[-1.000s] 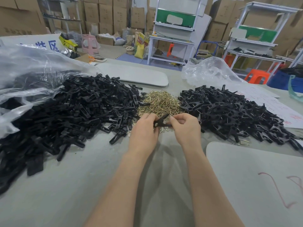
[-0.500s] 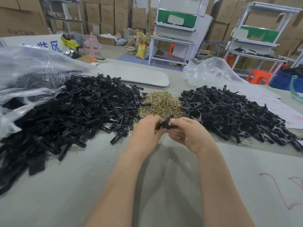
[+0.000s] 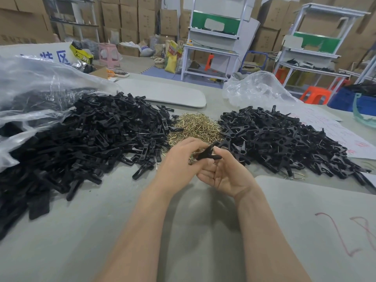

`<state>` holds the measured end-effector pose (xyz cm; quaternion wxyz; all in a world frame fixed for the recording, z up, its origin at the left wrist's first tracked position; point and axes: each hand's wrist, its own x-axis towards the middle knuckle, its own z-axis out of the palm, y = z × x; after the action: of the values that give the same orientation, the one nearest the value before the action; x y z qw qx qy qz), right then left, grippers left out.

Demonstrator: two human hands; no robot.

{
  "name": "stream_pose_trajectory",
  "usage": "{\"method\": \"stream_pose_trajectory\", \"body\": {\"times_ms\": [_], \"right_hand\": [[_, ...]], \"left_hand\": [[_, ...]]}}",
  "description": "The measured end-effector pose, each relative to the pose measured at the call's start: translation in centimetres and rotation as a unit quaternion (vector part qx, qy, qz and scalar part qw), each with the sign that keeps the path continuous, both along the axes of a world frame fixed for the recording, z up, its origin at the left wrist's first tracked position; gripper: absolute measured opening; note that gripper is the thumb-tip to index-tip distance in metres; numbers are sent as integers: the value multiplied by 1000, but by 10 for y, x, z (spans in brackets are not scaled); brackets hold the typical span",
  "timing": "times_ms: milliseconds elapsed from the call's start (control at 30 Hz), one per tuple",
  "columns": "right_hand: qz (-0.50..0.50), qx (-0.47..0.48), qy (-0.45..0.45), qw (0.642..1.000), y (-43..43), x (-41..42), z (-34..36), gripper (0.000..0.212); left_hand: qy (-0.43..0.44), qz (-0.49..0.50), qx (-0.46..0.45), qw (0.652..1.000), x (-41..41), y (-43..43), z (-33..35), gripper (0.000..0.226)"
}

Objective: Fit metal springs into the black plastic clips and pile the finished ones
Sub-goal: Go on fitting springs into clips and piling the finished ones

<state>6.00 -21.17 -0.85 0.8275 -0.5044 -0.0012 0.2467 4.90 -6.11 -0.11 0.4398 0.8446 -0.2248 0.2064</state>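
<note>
Both hands meet at the table's middle over one black plastic clip [image 3: 208, 153]. My left hand [image 3: 179, 161] pinches its left end with curled fingers. My right hand [image 3: 225, 174] is turned palm up and grips the clip's right end between thumb and fingers. Just behind the hands lies a heap of brass-coloured metal springs [image 3: 195, 127]. A big pile of black clip parts [image 3: 81, 135] spreads to the left, and a second pile of black clips [image 3: 280, 139] lies to the right. Whether a spring sits in the held clip is hidden by the fingers.
A clear plastic bag [image 3: 30, 92] drapes over the left pile, and another bag [image 3: 256, 88] sits behind the right pile. Grey boards lie at the back [image 3: 166, 94] and front right [image 3: 315, 216]. Paper sheets [image 3: 345, 139] lie at the right edge. Shelves and boxes stand beyond the grey table [image 3: 81, 231].
My right hand has rolled palm up and dropped slightly toward me while still gripping the clip. The clip has tilted, its far tip pointing up. My left hand stays put.
</note>
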Motion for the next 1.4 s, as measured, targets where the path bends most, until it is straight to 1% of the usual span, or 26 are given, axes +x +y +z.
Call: {"method": "stream_pose_trajectory", "body": {"times_ms": [167, 267, 333, 400, 467, 500, 533, 600, 633, 667, 700, 733, 767, 800, 833, 867, 900, 933, 967, 1000, 1033, 1100, 1167, 1233, 1400], "right_hand": [[-14, 6, -4, 1000, 3, 0, -3, 49], [-19, 3, -1, 1000, 6, 1, -5, 45], [-21, -3, 4, 1000, 6, 1, -5, 45], [-11, -42, -2, 999, 3, 2, -3, 53], [-19, -111, -27, 993, -1, 2, 3, 59], [-33, -147, -52, 987, -4, 4, 4, 54], [-44, -182, -81, 979, -4, 4, 7, 42], [-53, -281, -136, 948, 0, 7, 13, 7], [-73, -335, -165, 925, 3, 10, 17, 5], [-121, -374, -185, 901, 5, 15, 21, 9], [-204, -391, -208, 873, 7, 21, 28, 10], [-303, -378, -225, 845, 8, 27, 37, 16], [-388, -346, -235, 821, 8, 32, 49, 36], [-432, -314, -243, 810, 8, 37, 60, 60], [-440, -316, -249, 803, 11, 41, 66, 78], [-424, -360, -255, 791, 15, 45, 69, 86], [-384, -424, -262, 777, 23, 45, 67, 86], [-323, -487, -277, 763, 34, 43, 62, 77], [-255, -529, -304, 750, 46, 39, 53, 62], [-192, -547, -330, 745, 59, 35, 42, 46], [-138, -557, -345, 743, 72, 31, 31, 37], [-67, -590, -352, 724, 95, 27, 11, 36], [-41, -638, -351, 684, 111, 27, -1, 36], [-40, -670, -355, 651, 119, 29, -8, 34], [-98, -674, -369, 633, 127, 32, -12, 19]], "left_hand": [[17, -12, -23, 1000, -1, 0, 0, 31], [45, -32, -61, 997, -1, 1, -1, 28], [66, -39, -74, 994, -1, 3, -2, 31], [77, -23, -85, 993, -2, 3, -3, 32], [78, 7, -82, 994, -1, 4, -4, 22], [77, 20, -54, 995, 0, 4, -5, 21], [78, 26, -16, 996, 1, 3, -6, 24], [93, 41, 52, 993, 2, 1, -9, 30], [102, 50, 65, 991, 3, 0, -9, 35], [106, 65, 64, 990, 4, 0, -9, 41], [108, 86, 41, 990, 4, 1, -9, 47], [106, 119, -5, 987, 4, 3, -6, 48], [98, 163, -70, 979, 5, 6, -4, 43], [86, 210, -142, 964, 5, 11, -1, 36], [74, 258, -200, 942, 5, 16, 0, 30], [67, 310, -218, 923, 6, 21, 0, 28], [74, 361, -197, 908, 8, 25, -1, 29], [91, 403, -159, 897, 9, 29, -4, 32], [113, 432, -119, 887, 9, 32, -6, 34], [138, 446, -86, 880, 10, 35, -9, 34], [164, 450, -59, 876, 10, 37, -12, 34], [212, 446, -8, 869, 11, 41, -16, 33], [252, 438, 36, 862, 13, 44, -19, 33], [269, 438, 51, 856, 14, 45, -20, 31], [231, 452, 0, 861, 15, 45, -19, 19]]}}
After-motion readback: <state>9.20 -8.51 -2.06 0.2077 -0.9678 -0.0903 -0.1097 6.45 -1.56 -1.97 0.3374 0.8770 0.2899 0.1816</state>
